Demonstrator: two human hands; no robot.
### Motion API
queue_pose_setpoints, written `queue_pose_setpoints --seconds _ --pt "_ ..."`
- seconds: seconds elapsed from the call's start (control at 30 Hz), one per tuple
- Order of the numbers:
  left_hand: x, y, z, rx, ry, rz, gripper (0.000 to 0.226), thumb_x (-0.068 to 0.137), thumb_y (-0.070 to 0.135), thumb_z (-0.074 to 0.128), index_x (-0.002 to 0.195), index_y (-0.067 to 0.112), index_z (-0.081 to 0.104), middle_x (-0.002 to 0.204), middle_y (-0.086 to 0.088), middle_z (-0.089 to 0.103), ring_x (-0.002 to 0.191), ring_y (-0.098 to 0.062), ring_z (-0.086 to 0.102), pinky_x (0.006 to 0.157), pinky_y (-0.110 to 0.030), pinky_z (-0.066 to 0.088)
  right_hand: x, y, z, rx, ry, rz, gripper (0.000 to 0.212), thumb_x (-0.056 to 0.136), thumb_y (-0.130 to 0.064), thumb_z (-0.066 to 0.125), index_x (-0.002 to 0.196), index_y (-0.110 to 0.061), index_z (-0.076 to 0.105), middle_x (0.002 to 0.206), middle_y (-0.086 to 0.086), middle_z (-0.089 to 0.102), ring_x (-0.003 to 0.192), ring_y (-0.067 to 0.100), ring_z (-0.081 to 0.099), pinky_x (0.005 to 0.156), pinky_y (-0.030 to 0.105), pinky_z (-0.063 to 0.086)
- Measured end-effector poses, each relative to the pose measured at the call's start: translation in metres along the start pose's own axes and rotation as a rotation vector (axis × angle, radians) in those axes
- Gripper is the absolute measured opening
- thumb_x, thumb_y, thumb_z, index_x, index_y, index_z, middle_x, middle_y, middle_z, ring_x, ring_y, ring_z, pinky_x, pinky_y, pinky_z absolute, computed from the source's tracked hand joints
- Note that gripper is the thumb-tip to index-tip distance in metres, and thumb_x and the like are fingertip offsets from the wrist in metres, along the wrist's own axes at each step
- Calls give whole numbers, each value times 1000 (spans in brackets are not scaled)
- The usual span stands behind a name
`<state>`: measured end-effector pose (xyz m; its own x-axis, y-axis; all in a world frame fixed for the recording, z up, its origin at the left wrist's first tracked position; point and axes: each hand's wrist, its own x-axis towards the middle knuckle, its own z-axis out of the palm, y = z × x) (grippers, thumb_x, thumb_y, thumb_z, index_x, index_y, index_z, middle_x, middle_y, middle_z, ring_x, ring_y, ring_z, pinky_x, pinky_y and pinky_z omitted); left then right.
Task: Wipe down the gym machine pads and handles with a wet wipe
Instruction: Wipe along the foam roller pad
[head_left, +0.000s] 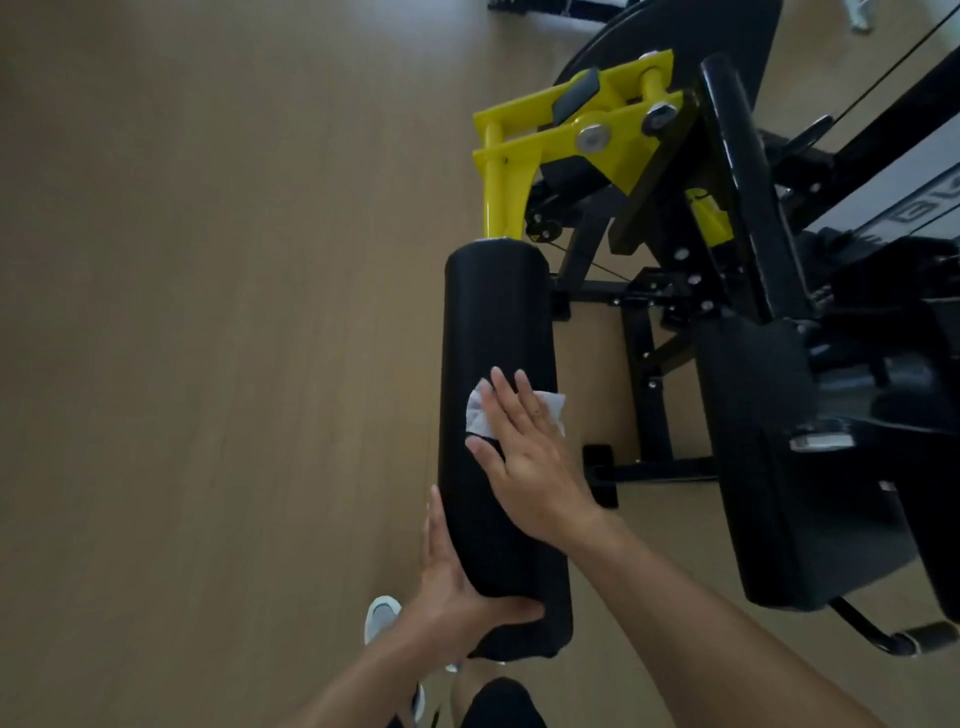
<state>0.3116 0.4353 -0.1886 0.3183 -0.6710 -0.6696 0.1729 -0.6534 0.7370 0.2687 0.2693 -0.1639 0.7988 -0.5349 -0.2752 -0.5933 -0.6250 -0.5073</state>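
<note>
Left hand (447, 587) sits nearest the camera, cupping the near end of the long black padded roller (496, 364) from the left, thumb curled across its rounded end, steadying it. Just beyond, the right hand (524, 457) lies flat on the roller's top with fingers straight and spread, pressing the crumpled white wet wipe (480, 415) against the vinyl; the wipe peeks out on both sides of the fingers. The roller's long axis runs from near to far, almost in line with the right forearm, so the unwiped length lies straight ahead of the fingertips, toward the yellow steel bracket (550, 135) at its far end. Judging from this, the next stroke should follow that axis, and the right hand is the one placed for it. The pad looks matte, smooth and dark, with no marks I can make out. To the right, well apart, stands a black upholstered seat pad (769, 441) above the wooden floor (208, 364).
</note>
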Motion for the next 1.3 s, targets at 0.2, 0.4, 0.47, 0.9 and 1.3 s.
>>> queue_pose_setpoints --seconds 0.2,0.4,0.47,0.9,1.3 --pt "4 -1 -2 25 0 -59 163 40 53 97 143 56 -28 155 22 8 144 -13 22 120 -50 34 61 16 -12 -184 61 -165 57 109 -39 20 162 -16 17 168 -9 -6 155 10 -22 123 28 -20" --pt "1 5 -3 26 -7 -39 166 39 56 97 146 53 -29 163 19 -3 153 -16 9 124 -51 25 8 7 4 -145 78 -269 48 111 -30 30 155 -15 39 168 -7 15 157 11 -13 127 32 -13" --pt "0 5 -1 36 -9 -40 170 36 56 98 150 47 -28 165 18 -7 155 -15 5 125 -48 23 -28 7 17 -177 30 -413 44 108 -27 37 149 -16 51 164 -5 32 159 15 1 129 39 -1" --pt "2 1 -3 44 -21 -84 164 40 54 98 139 62 -32 160 20 7 149 -18 21 119 -52 35 107 17 -32 -252 65 -236 47 112 -27 29 157 -17 38 169 -8 16 156 19 -22 120 29 -25" --pt "-13 10 1 170 83 -69 167 39 65 93 153 41 -27 166 15 -11 156 -17 1 124 -50 24 -14 23 -53 501 254 84 49 104 -32 58 151 -34 47 157 -14 43 148 4 32 123 35 30"
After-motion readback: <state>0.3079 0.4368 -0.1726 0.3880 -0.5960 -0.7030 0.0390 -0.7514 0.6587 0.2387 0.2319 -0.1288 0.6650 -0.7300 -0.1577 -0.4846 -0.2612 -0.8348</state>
